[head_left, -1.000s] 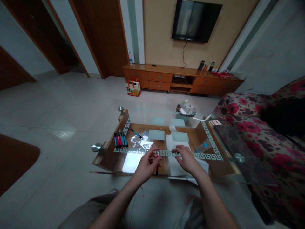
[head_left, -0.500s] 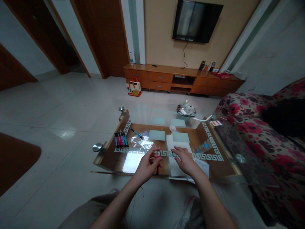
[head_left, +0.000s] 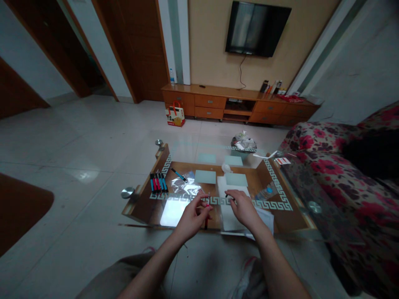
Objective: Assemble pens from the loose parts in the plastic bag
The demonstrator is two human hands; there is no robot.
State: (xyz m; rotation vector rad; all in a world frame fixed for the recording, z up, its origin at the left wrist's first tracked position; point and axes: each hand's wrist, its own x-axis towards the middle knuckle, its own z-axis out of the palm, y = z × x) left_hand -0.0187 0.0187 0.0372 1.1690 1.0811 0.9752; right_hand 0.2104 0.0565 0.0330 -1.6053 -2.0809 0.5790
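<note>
My left hand (head_left: 192, 217) is closed around a red pen (head_left: 207, 209), held upright over the near edge of the glass coffee table (head_left: 274, 187). My right hand (head_left: 244, 207) is pinched on a small dark pen part (head_left: 227, 195) just above a sheet of white paper (head_left: 228, 207). A row of red, blue and black pens (head_left: 157, 182) lies at the table's left side. Beside them are a single blue pen (head_left: 178, 175) and a crumpled clear plastic bag (head_left: 185, 187).
Pale green square pads (head_left: 205, 176) and a plastic bottle (head_left: 264, 192) lie on the table. A floral sofa (head_left: 343, 174) stands at right. A basket (head_left: 243, 145) sits beyond the table, a shopping bag (head_left: 175, 114) by the TV cabinet (head_left: 237, 104).
My right hand lay flat on the paper half a second ago; now its fingers have lifted and pinch a small dark part. The left hand with the red pen has barely moved.
</note>
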